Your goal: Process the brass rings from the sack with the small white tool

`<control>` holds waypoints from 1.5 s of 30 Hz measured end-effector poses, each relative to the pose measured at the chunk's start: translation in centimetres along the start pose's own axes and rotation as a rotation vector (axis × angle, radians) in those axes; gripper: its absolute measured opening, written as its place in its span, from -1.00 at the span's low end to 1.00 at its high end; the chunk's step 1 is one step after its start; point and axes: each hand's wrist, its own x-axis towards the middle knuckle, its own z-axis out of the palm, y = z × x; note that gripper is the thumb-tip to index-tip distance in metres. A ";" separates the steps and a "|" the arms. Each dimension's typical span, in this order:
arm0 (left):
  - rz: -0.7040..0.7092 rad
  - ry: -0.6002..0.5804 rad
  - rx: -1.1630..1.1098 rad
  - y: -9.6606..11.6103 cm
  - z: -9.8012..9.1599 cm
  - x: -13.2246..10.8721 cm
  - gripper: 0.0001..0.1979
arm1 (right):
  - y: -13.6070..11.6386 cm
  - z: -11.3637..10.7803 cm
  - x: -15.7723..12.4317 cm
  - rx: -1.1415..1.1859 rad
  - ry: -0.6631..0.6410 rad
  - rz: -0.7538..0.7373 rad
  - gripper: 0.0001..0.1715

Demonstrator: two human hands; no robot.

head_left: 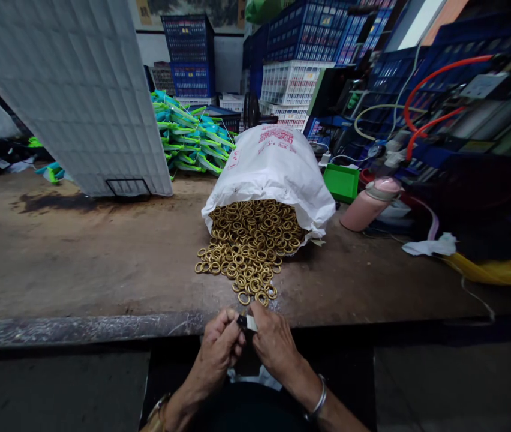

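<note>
My left hand [218,351] and my right hand [274,343] meet at the near edge of the workbench [80,270]. Both are closed in a pinch on one small black and white part [247,323] held between the fingertips. Just beyond the hands lies a heap of brass rings [249,246]. The rings spill from the open mouth of a white woven sack [273,168] lying on its side. The nearest rings rest a few centimetres past my fingers. I wear a watch on the left wrist and a bangle on the right.
A large white panel [80,90] leans at the back left. Behind the sack are green and teal bundles [192,138], blue crates [190,54] and white crates [294,84]. To the right stand a green box [342,182], a pink bottle [370,204], red hoses [435,78] and a yellow item [489,271].
</note>
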 end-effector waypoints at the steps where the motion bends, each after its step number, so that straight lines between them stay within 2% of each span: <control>1: -0.003 -0.014 -0.014 0.0 -0.1 -0.3 -0.71 | 0.1 0.1 0.1 -0.012 0.011 0.009 -0.82; 5: -0.035 -0.098 -0.019 -0.2 -0.4 -1.6 -0.75 | 1.6 -0.2 1.0 -0.111 0.048 0.131 -0.67; 8: -0.062 -0.140 -0.128 -0.2 -0.4 -1.9 -0.76 | 2.3 -0.6 1.4 -0.128 0.076 0.087 -0.62; 12: -0.065 -0.108 -0.276 0.1 -0.7 -1.2 -0.75 | 1.3 -0.1 1.2 -0.129 0.055 -0.004 -0.65; 18: -0.074 -0.025 -0.418 0.3 -1.9 -0.6 -0.84 | 0.0 1.3 1.5 -0.246 0.006 0.044 -0.64; 25: -0.131 -0.044 -0.600 0.9 -2.8 0.1 -0.81 | 0.5 1.9 2.2 -0.233 0.050 0.052 -0.65; 28: -0.099 0.020 -0.587 1.3 -2.7 0.6 -0.78 | 0.7 1.5 2.5 -0.084 0.078 0.067 -0.72; 31: -0.042 0.082 -0.456 1.6 -2.2 1.0 -0.78 | 0.8 0.5 3.0 0.240 0.066 0.040 -0.88; 34: 0.055 0.116 -0.266 1.7 -1.6 1.5 -0.74 | 0.8 -0.5 3.4 0.576 -0.011 0.016 -0.80; 36: 0.109 0.134 -0.147 1.7 -1.3 1.6 -0.66 | 0.7 -1.0 3.4 0.723 -0.082 0.035 -0.80; 41: 0.097 0.090 0.071 1.4 -0.9 1.6 -0.69 | 0.3 -1.5 2.6 0.950 -0.209 0.120 -0.75; 45: 0.136 0.132 0.139 1.3 -0.7 1.4 -0.72 | 0.4 -0.9 2.6 0.941 -0.196 0.146 -0.74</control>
